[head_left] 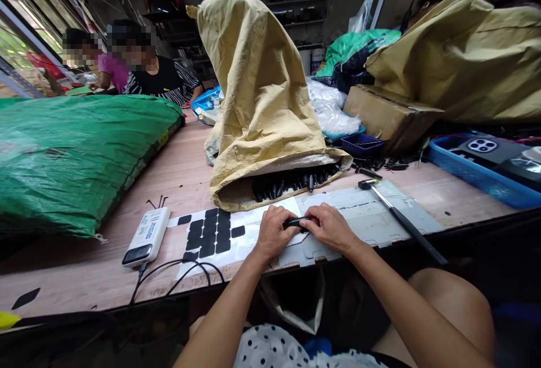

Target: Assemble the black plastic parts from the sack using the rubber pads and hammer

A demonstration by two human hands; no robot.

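Observation:
A small black cylindrical part (297, 222) lies level between my two hands, above the grey-white board at the table's front edge. My left hand (274, 229) pinches its left end, and my right hand (328, 226) grips its right end. Left of my hands is a white sheet (249, 238) bearing several black rounded-square pads (209, 233). Behind my hands a tan cloth sack (266, 103) opens toward me, with several black parts (296, 182) in its mouth. To the right, a hammer (406, 224) rests across the board.
At the left are a white power bank (147, 235) with black cables and a green sack (84, 159). A blue tray (486, 173) holding a phone, a cardboard box (389, 114) and a dark blue basket (362, 145) stand at the right. Two people sit at the back left.

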